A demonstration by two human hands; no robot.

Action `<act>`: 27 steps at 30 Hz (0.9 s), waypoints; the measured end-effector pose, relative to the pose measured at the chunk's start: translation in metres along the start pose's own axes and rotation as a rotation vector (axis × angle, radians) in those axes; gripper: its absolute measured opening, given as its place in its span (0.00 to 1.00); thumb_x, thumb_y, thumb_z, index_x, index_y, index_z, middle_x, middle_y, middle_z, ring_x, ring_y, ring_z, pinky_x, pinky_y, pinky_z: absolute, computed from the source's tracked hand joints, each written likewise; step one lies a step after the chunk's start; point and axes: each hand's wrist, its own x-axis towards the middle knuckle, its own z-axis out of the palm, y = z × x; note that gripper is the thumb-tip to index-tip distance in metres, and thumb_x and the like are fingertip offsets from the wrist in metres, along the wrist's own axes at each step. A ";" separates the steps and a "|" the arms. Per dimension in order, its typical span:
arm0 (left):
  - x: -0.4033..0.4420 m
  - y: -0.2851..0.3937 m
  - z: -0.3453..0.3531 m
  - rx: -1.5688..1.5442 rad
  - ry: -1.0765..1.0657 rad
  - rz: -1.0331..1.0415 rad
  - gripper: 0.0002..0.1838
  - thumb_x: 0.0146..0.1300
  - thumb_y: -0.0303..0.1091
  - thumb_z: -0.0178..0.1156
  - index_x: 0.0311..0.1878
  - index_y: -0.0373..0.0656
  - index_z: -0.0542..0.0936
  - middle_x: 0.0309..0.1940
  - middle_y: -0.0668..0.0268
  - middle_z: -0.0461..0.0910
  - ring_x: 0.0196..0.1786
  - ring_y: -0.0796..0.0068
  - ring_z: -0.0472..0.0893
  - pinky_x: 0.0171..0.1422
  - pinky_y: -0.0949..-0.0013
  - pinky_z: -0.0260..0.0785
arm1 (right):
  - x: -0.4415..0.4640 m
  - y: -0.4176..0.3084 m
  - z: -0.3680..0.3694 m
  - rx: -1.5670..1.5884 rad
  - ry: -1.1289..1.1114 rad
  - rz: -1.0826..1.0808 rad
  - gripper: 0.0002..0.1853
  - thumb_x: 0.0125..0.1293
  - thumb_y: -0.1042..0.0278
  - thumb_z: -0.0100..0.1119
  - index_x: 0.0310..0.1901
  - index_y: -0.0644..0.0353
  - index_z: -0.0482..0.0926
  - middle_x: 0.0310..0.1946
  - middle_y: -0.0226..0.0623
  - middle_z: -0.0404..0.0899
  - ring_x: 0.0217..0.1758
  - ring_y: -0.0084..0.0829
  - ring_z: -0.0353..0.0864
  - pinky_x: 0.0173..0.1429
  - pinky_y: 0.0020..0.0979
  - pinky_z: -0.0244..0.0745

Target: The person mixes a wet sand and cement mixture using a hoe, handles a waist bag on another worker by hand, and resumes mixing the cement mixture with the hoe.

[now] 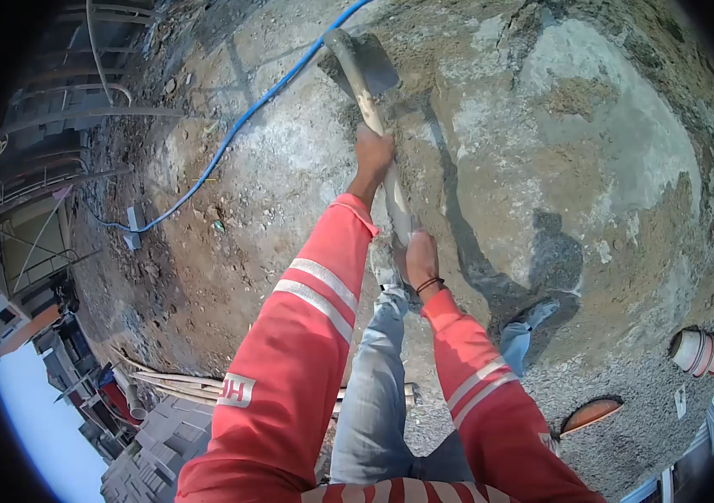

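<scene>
My left hand is wrapped round the upper part of a pale wooden handle in the head view. Nearer my body, my right hand grips the same handle close to its lower end. At the far end of the handle is a flat, dark metal blade, lying at the ground beside the blue hose. Its exact shape is partly hidden by the curved handle. Both my sleeves are red with pale stripes.
A blue hose curves across the rough ground to a grey block at the left. Wooden poles lie at lower left. On the right are gravel, a half-round orange object and a bucket-like container. Scaffolding stands at far left.
</scene>
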 end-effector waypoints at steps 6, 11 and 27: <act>0.092 -0.087 -0.014 0.380 -0.304 -0.104 0.17 0.54 0.35 0.60 0.38 0.28 0.72 0.29 0.46 0.80 0.32 0.55 0.84 0.32 0.58 0.76 | 0.017 -0.093 0.094 -0.630 0.035 -0.279 0.22 0.56 0.58 0.61 0.48 0.64 0.70 0.39 0.55 0.79 0.44 0.55 0.79 0.46 0.46 0.76; 0.000 -0.141 -0.030 0.501 -0.472 -0.341 0.24 0.53 0.38 0.60 0.44 0.26 0.68 0.34 0.43 0.79 0.40 0.49 0.82 0.43 0.58 0.76 | -0.075 -0.061 0.088 -0.716 -0.006 0.066 0.21 0.56 0.59 0.61 0.46 0.64 0.68 0.40 0.54 0.79 0.46 0.53 0.79 0.49 0.47 0.76; -0.174 -0.127 0.050 -0.353 -0.412 -0.896 0.07 0.60 0.35 0.52 0.36 0.42 0.73 0.23 0.63 0.71 0.23 0.66 0.72 0.26 0.62 0.70 | -0.137 -0.043 -0.116 -0.698 -0.042 -0.017 0.20 0.51 0.61 0.61 0.36 0.74 0.75 0.31 0.55 0.80 0.34 0.47 0.82 0.39 0.42 0.77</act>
